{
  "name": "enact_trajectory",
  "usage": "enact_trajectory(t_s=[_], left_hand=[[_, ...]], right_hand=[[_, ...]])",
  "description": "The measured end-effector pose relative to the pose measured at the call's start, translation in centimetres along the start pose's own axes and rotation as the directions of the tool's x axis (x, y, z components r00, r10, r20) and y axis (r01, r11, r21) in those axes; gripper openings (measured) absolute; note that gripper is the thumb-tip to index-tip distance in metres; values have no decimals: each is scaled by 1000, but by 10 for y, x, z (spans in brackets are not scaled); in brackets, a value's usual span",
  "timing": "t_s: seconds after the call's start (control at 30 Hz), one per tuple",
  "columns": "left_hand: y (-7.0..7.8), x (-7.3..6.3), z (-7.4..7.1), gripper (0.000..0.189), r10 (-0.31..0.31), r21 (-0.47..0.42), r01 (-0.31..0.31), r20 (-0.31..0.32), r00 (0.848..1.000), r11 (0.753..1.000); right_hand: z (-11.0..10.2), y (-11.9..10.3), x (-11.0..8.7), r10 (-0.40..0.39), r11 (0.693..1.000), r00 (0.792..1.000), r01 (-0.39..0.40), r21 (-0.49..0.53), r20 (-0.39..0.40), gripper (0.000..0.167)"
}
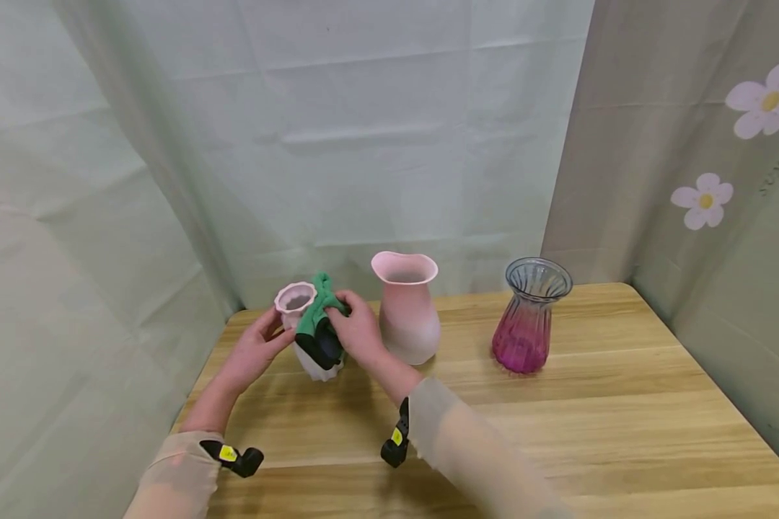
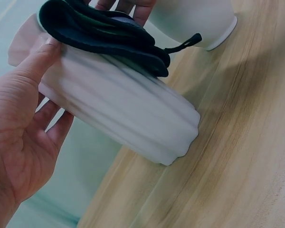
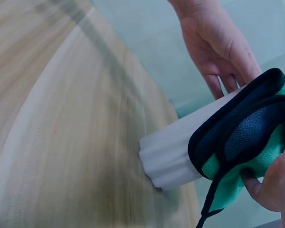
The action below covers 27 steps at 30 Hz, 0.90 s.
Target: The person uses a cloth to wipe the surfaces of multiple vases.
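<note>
My left hand (image 1: 254, 351) grips a ribbed vase (image 2: 128, 107), pale pink at its scalloped rim and white below, around the neck. The vase stands near the table's left back corner. Bunched in my right hand (image 1: 358, 328) is a green cloth (image 3: 270, 152) with dark edging and a dark patch. Its fingers pinch the cloth against the vase's side, just below the rim. A dark hanging loop (image 2: 185, 43) sticks out from the cloth. The folds hide part of the vase's upper body.
Right beside my right hand stands a smooth pink-and-white vase (image 1: 410, 317) with a flared mouth. Farther right is a ribbed glass vase (image 1: 526, 331), grey above and magenta below. All stand on a wooden table (image 1: 597, 418), with hanging curtains (image 1: 363, 144) behind and at the sides.
</note>
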State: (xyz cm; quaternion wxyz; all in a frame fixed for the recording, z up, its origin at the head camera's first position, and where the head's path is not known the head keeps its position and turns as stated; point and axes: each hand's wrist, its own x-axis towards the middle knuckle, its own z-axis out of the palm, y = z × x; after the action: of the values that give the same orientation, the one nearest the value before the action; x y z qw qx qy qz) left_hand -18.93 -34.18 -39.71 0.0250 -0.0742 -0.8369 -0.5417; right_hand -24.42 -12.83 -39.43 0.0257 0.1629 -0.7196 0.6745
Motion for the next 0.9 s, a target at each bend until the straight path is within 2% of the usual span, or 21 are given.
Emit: enact_trajectory(t_s=[0.27, 0.47, 0.63, 0.9], left_hand=[[2, 0, 2, 76, -37, 45, 38, -25, 999, 998], [3, 0, 3, 78, -41, 57, 43, -36, 999, 997], [2, 0, 3, 77, -37, 42, 39, -33, 999, 998], [1, 2, 3, 78, -43, 34, 45, -36, 998, 998]], right_hand=[[6, 25, -7, -11, 1000, 998, 11, -7, -55, 18], [12, 50, -19, 73, 997, 994, -74, -13, -85, 17], [13, 66, -30, 142, 990, 988, -142, 1, -58, 16], [10, 70, -31, 143, 990, 989, -142, 25, -28, 19]])
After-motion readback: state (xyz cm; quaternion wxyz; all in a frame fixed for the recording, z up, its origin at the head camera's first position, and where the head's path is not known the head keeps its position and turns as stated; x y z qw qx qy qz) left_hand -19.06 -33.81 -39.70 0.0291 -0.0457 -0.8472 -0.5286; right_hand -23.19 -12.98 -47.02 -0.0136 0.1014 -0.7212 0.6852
